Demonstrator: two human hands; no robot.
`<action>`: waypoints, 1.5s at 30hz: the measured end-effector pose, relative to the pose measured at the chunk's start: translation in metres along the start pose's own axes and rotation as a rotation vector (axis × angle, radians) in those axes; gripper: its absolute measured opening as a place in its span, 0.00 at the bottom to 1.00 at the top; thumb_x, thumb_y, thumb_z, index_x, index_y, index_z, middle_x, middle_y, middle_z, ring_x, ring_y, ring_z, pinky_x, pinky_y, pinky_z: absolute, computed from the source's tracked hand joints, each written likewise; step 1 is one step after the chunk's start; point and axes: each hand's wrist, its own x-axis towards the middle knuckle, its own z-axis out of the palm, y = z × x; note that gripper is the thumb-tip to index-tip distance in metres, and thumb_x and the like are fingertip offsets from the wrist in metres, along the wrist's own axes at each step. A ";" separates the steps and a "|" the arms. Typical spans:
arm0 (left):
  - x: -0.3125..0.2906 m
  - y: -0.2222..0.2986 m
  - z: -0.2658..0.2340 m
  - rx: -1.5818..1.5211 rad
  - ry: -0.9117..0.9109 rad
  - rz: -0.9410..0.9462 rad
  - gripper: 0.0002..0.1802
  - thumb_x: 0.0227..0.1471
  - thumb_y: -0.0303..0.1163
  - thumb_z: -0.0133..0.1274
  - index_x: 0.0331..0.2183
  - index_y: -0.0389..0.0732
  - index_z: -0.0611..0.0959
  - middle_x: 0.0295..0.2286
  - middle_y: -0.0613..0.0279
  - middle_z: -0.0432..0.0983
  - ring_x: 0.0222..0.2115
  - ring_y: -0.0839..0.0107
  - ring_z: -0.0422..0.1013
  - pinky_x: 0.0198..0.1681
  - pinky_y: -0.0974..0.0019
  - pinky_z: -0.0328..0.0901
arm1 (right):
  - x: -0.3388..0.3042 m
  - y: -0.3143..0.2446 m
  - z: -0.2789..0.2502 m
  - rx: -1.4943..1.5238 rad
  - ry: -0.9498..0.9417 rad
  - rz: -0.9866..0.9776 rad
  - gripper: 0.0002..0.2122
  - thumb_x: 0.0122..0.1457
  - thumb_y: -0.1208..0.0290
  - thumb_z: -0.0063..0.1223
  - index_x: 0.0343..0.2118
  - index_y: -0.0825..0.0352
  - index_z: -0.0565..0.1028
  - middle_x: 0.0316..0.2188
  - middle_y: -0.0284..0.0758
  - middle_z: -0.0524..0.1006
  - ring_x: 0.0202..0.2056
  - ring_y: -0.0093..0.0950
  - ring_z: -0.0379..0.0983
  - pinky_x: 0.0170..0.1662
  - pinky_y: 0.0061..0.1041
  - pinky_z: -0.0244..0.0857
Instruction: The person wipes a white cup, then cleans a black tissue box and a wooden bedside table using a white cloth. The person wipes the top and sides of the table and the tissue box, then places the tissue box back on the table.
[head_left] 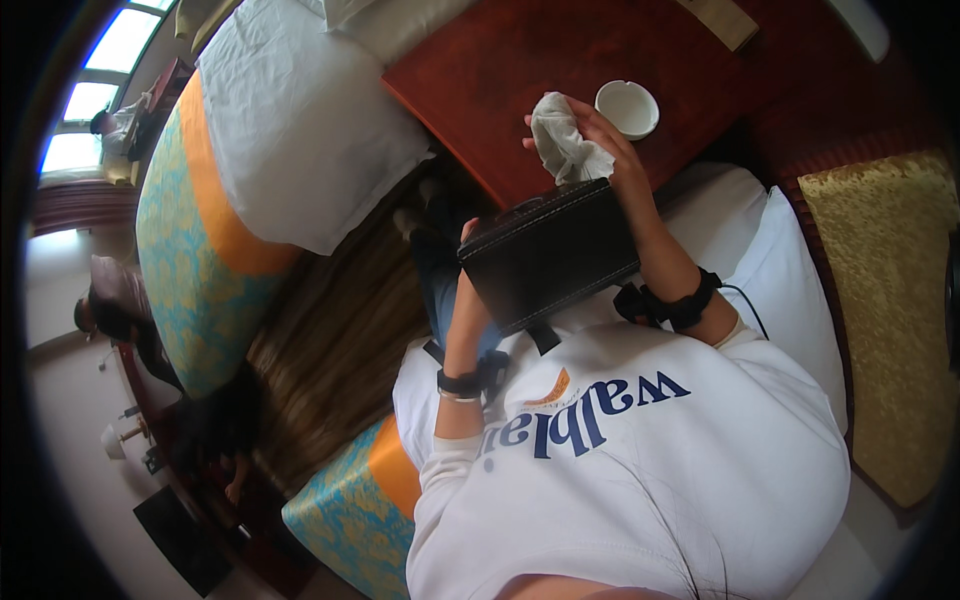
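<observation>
A black leather-look box (550, 258) with pale stitching is held up in front of my chest, over the near edge of the red-brown table. My left hand (469, 231) grips its left end; most of those fingers are hidden behind the box. In my right hand (617, 150) is a crumpled white cloth (562, 138), with the fingers bent around it. The cloth hangs just beyond the box's far edge, by its right end. A round white ashtray (628, 109) stands on the table right beside my right hand.
The red-brown table (470, 80) lies ahead, with a tan flat item (722, 22) at its far side. A bed with white pillows (300, 120) is to the left, and another white pillow (790, 270) to the right. Two people (125, 300) (120, 125) are at the far left.
</observation>
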 end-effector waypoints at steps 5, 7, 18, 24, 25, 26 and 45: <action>0.007 0.035 -0.011 0.202 -0.063 0.040 0.21 0.43 0.25 0.56 0.44 0.37 0.77 0.41 0.54 0.73 0.47 0.59 0.66 0.61 0.57 0.48 | -0.005 -0.005 0.014 -0.103 -0.036 -0.042 0.20 0.62 0.69 0.33 0.55 0.70 0.63 0.49 0.40 0.71 0.48 0.29 0.70 0.52 0.23 0.60; 0.012 0.063 -0.018 0.263 -0.022 0.081 0.22 0.42 0.26 0.57 0.43 0.37 0.78 0.42 0.53 0.73 0.48 0.60 0.66 0.61 0.54 0.46 | -0.012 -0.002 0.013 -0.273 -0.104 -0.121 0.20 0.63 0.69 0.31 0.57 0.72 0.59 0.54 0.46 0.66 0.54 0.33 0.65 0.58 0.26 0.56; 0.020 0.103 -0.012 -0.487 0.399 0.091 0.55 0.38 0.61 0.53 0.59 0.39 0.53 0.55 0.43 0.56 0.58 0.50 0.52 0.61 0.50 0.47 | -0.058 0.012 0.014 -0.249 -0.105 -0.529 0.21 0.65 0.69 0.33 0.59 0.72 0.55 0.60 0.44 0.58 0.60 0.32 0.55 0.62 0.29 0.45; 0.024 0.100 -0.009 -0.850 0.764 -0.060 0.41 0.46 0.55 0.39 0.55 0.37 0.58 0.49 0.50 0.63 0.54 0.57 0.58 0.60 0.52 0.51 | -0.040 0.091 -0.021 -0.393 -0.053 -0.240 0.18 0.64 0.75 0.34 0.57 0.68 0.60 0.57 0.41 0.63 0.57 0.31 0.60 0.59 0.28 0.51; 0.020 0.092 -0.015 -0.947 0.816 -0.028 0.39 0.45 0.51 0.40 0.55 0.37 0.59 0.49 0.49 0.63 0.53 0.56 0.59 0.59 0.50 0.52 | -0.034 0.108 -0.031 -0.393 -0.025 -0.234 0.18 0.64 0.76 0.34 0.57 0.67 0.61 0.56 0.41 0.64 0.56 0.31 0.61 0.59 0.28 0.52; 0.018 0.086 -0.019 -0.939 0.811 -0.022 0.39 0.45 0.50 0.40 0.55 0.37 0.59 0.49 0.49 0.63 0.53 0.56 0.59 0.59 0.50 0.52 | -0.028 0.122 -0.038 -0.392 0.005 -0.230 0.17 0.63 0.76 0.33 0.56 0.66 0.62 0.56 0.41 0.64 0.55 0.31 0.62 0.58 0.28 0.54; 0.005 0.037 -0.067 -1.033 0.716 0.256 0.33 0.54 0.52 0.38 0.56 0.41 0.64 0.53 0.52 0.64 0.55 0.56 0.59 0.60 0.53 0.53 | -0.021 0.074 -0.062 0.443 -0.040 0.599 0.24 0.65 0.57 0.34 0.59 0.67 0.58 0.50 0.38 0.69 0.50 0.27 0.68 0.51 0.23 0.63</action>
